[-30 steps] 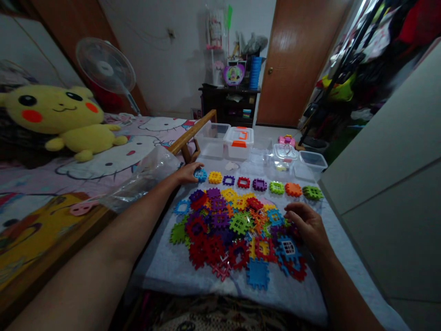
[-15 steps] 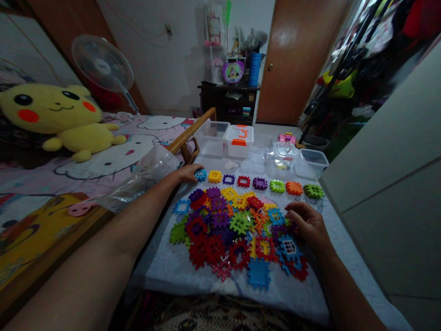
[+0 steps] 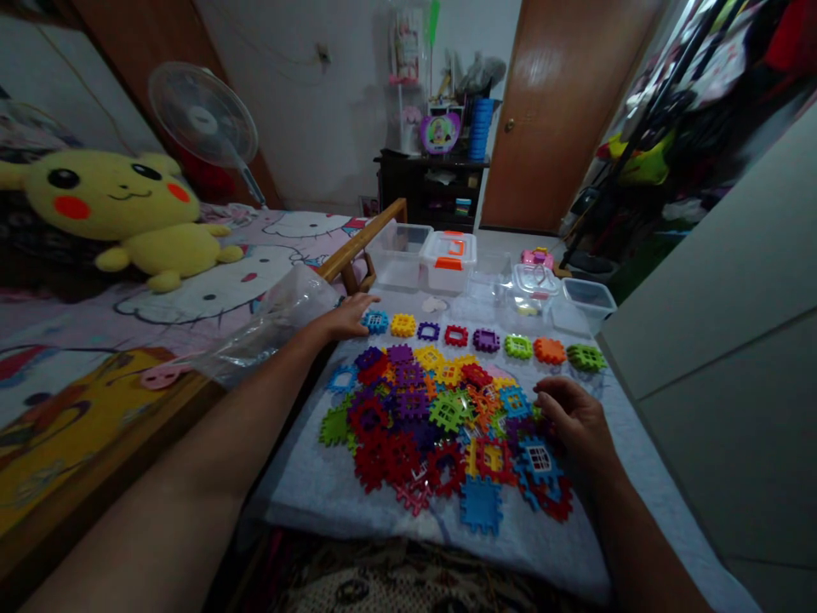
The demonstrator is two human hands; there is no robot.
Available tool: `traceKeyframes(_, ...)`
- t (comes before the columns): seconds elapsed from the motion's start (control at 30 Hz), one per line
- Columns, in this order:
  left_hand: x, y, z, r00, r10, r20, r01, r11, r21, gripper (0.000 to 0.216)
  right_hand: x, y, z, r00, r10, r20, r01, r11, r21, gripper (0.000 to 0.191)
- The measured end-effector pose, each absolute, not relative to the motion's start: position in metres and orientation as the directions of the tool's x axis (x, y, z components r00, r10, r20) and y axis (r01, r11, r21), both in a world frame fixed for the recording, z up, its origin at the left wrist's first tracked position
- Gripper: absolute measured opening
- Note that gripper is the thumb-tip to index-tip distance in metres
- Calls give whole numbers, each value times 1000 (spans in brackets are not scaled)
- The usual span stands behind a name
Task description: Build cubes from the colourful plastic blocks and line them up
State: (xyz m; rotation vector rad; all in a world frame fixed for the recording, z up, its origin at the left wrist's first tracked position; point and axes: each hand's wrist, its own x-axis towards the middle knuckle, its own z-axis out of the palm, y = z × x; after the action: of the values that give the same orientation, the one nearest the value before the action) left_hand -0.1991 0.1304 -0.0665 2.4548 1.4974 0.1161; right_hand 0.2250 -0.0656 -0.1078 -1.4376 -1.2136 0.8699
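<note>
My left hand is at the left end of a row of interlocking blocks, its fingers loosely apart beside a blue window block. The fingertips lie just behind and left of that block; whether they touch it I cannot tell. Over the right edge of a heap of loose notched pieces hovers my right hand, thumb and forefinger a little apart, with nothing visible between them. Along the row stand a yellow block, a red block, an orange block and several others.
Behind the row stand clear plastic boxes and a box with orange latches. A wooden rail and a plastic bag border the left side. A white cabinet rises on the right.
My left hand's fingers have loosened from the blue block and drawn slightly left and up, leaving more of it visible. The view has shifted slightly. My right hand stays about the same.
</note>
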Motion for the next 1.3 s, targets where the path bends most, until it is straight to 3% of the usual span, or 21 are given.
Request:
traceKeyframes(0.17,-202,83,-59,507,840,-196,803,-376,463,56,225,-66,-109,195,979,56,243,7,-970,29)
traceKeyframes(0.33,-197,61,-73,418,863,-284,841,-248,481,60,222,-66,-106,188,979,80,277,26,-961,28)
traceKeyframes(0.7,-195,59,-86,338,916,-214,793,-155,589,67,227,-66,-111,189,973,132,356,57,-933,25)
traceKeyframes(0.93,-194,54,-79,391,920,-7,753,-316,577,60,228,-66,-111,182,973,142,385,62,-921,22)
traceKeyframes(1.3,-137,27,-63,662,748,39,642,-593,486,51,229,-66,-111,171,975,142,392,65,-918,22)
